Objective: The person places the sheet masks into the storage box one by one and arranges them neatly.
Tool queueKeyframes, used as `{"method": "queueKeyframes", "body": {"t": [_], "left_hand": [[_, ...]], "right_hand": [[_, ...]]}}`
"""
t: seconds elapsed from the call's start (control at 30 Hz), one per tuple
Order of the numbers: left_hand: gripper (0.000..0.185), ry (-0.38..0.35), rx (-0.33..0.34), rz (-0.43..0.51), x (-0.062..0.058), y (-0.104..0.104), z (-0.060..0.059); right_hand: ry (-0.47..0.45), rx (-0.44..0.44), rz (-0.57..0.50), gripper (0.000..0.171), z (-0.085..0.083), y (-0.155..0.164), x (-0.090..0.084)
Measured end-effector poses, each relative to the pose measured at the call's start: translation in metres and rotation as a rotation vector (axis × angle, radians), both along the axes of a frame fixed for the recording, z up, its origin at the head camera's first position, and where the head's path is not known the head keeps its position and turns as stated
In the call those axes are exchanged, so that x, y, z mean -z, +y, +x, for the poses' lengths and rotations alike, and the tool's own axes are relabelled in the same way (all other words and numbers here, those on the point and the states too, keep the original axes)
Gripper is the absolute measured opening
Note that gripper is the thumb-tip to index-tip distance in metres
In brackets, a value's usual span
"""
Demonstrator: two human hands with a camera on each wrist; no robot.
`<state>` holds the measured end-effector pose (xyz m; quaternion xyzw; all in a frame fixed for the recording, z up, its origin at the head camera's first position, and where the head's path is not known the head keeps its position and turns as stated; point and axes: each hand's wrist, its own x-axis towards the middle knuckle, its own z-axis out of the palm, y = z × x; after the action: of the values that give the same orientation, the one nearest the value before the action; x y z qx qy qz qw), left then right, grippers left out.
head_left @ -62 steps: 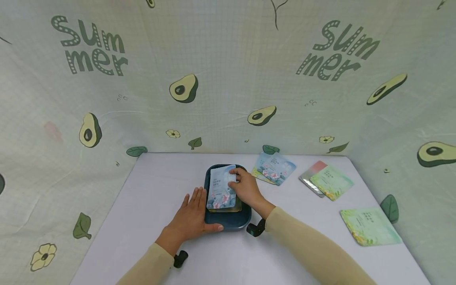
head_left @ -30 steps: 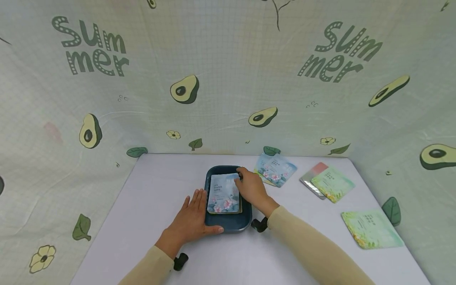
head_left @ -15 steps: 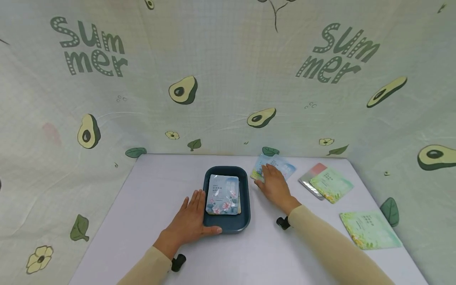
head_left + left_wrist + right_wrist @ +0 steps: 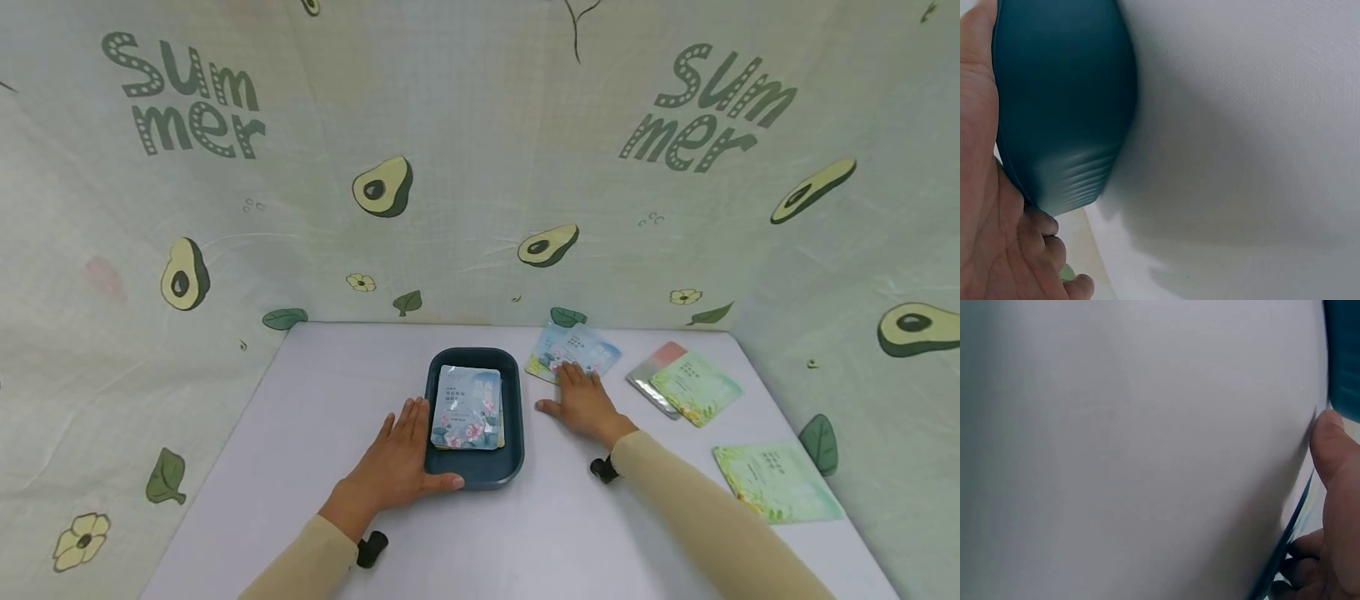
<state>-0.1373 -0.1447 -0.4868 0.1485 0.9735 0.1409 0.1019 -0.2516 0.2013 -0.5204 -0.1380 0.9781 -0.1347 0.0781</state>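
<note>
My left hand (image 4: 401, 467) lies flat against the tray (image 4: 513, 392). My right hand (image 4: 583, 406), fingers straight, presses the blue packets (image 4: 581, 348) on the tabletop (image 4: 337, 392).

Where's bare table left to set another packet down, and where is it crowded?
Free: the table left of the tray, out to the left edge, and the near strip in front of the tray between both sleeves. Crowded: the right side, with blue packets under the right hand, the green-and-silver pair and the green packet.

White table (image 4: 315, 433); pale green cloth backdrop (image 4: 480, 167) with avocado prints, "Summer" lettering; even light.
</note>
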Motion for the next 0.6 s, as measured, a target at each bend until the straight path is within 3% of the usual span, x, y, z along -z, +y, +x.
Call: {"method": "queueKeyframes", "body": {"t": [0.4,0.5,0.6], "left_hand": [[0.135,-0.001,0.009,0.034,0.001,-0.001,-0.004],[0.136,-0.006,0.016,0.04,0.003,-0.003,-0.005],[0.136,-0.015,0.024,0.04,0.004,-0.003,-0.006]], "right_hand": [[0.043,-0.228,0.012,0.081,0.041,0.034,0.001],[0.033,-0.247,-0.014,0.076,0.041,0.041,-0.007],[0.055,-0.2,-0.04,0.074,0.028,0.05,-0.013]]}}
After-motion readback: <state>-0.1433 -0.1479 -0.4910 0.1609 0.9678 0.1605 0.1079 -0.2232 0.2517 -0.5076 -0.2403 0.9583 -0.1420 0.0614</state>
